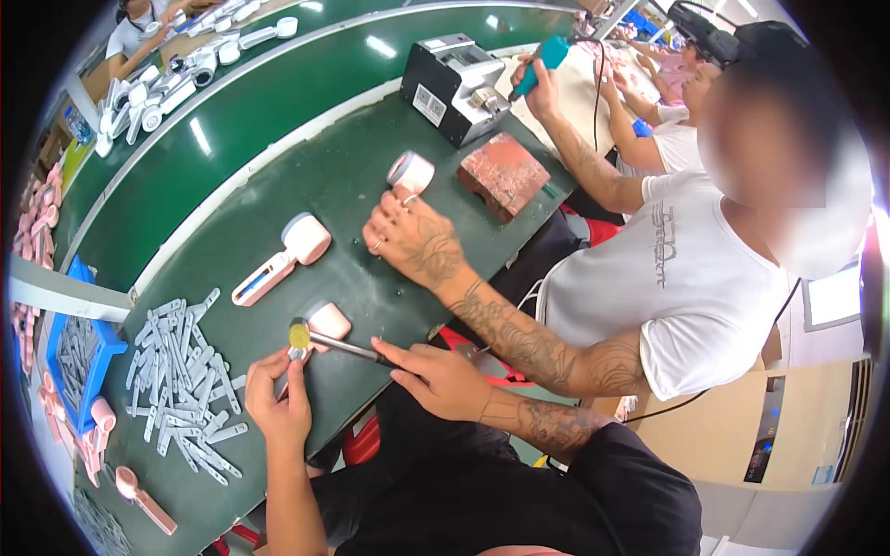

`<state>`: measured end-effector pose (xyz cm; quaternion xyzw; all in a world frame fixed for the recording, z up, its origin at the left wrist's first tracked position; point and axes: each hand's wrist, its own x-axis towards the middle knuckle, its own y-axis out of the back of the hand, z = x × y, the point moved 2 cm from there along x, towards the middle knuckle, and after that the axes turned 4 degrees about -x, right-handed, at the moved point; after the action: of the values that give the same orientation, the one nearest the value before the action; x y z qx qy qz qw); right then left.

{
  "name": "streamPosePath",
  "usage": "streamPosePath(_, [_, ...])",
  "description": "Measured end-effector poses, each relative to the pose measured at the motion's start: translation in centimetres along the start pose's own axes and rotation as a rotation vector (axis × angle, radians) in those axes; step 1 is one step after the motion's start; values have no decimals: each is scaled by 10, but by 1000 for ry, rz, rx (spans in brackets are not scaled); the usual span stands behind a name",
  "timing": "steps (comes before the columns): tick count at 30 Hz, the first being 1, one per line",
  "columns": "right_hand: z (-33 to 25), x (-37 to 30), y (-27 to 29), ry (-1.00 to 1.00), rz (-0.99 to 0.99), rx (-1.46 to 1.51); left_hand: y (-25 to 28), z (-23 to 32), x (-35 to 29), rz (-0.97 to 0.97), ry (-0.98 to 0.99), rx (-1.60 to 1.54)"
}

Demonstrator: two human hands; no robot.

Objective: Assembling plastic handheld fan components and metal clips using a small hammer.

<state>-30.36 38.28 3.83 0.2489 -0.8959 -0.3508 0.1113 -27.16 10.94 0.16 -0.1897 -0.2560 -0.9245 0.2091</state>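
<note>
My right hand (450,380) is closed round the dark grip of a small hammer. Its metal shaft (348,348) runs left to a yellow-faced head (298,334), which is over my left fingertips. With thumb and fingers, my left hand (278,398) pinches a pink handheld device, whose round head (328,321) shows just behind the hammer; its handle is mostly hidden by my hand and the hammer. Left of that hand lies a heap of grey plastic strips (181,389). Another pink device (278,259) with an open slot in its handle rests farther back.
At right a co-worker holds a pink device (411,173) and a teal electric screwdriver (547,65). Near them stand a black machine (454,88) and a reddish block (503,174). Blue bin (111,347) and a pink device (144,500) are left. White devices (199,69) line the far side.
</note>
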Motion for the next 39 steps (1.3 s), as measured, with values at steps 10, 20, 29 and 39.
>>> streamPosePath(10, [-5, 16, 29, -17, -31, -73, -24, 4, 21, 5, -51, -39])
streamPosePath(20, [-24, 14, 32, 288, 25, -317, -5, -3, 7, 23, -39, 12])
streamPosePath(29, [-32, 11, 19, -56, -152, -163, -8, -3, 7, -4, -43, 8])
streamPosePath(39, [-26, 14, 23, -56, -158, -185, -3, -5, 6, -2, -54, 18])
